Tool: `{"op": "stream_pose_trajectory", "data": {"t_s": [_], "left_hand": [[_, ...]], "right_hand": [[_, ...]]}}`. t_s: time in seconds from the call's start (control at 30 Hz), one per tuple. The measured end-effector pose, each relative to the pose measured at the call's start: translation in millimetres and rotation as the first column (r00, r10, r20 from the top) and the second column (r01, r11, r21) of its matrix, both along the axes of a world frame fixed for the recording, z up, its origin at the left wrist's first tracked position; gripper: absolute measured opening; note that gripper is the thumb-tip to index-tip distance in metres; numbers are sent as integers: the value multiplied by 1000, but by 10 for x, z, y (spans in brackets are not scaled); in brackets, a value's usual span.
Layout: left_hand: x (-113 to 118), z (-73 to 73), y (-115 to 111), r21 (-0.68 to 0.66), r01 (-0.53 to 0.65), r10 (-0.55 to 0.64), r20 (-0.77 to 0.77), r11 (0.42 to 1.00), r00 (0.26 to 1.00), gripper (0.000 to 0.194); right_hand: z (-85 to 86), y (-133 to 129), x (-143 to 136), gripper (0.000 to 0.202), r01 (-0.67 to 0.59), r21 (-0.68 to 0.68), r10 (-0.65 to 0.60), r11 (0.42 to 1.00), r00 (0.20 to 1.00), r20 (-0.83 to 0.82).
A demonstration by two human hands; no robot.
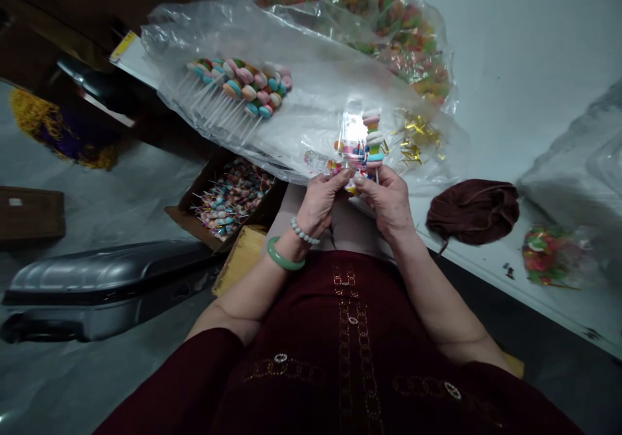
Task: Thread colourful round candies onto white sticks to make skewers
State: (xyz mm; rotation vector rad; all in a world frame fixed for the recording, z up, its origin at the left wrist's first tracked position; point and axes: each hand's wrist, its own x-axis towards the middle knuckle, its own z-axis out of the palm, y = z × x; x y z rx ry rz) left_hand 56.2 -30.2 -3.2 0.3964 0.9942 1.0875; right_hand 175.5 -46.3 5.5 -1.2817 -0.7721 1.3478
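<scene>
Above my lap both hands are close together. My left hand pinches the lower edge of a small see-through printed candy bag, which shines brightly in the light. In my right hand is the stick of a candy skewer, stacked with pink, white, green and blue sweets. The skewer stands upright beside the bag; whether it is partly inside, I cannot tell. Gold twist ties lie scattered just right of it. Farther left, a pile of candy skewers rests on the plastic sheet.
Big plastic bags of gummy candy lie at the back. An open cardboard box with wrapped skewers stands below the table edge at left, near a grey suitcase. On the right are a dark brown cloth and a smaller candy bag.
</scene>
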Motion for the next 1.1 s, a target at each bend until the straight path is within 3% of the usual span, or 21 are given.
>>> {"op": "stream_pose_trajectory", "data": {"t_s": [0.17,0.3,0.47,0.6,0.7,0.83,1.1], "left_hand": [[-29,68,7,-67,115,-113,20,991,993,24],[-51,83,5,-110,226,-222,43,968,974,21],[10,0,0,-60,91,-93,-30,994,995,22],[39,-27,-9,9,24,-23,-88,1000,996,29],[34,-23,-14,16,62,-61,-77,998,995,31],[8,6,-8,-1,164,-164,-35,986,986,28],[-25,-4,9,-77,125,-122,37,989,992,22]], "right_hand": [[-36,3,-20,30,94,3,-94,996,995,-35],[-35,-24,-24,18,99,-24,-99,995,995,-6],[-50,-55,-48,26,22,-93,-25,995,999,-32],[-38,-26,-42,29,-9,-64,6,998,999,-44],[-42,13,-32,29,-13,-72,9,997,998,-57],[-83,42,-15,27,84,-113,-88,990,996,-27],[-140,12,29,28,55,-114,-54,992,998,17]]}}
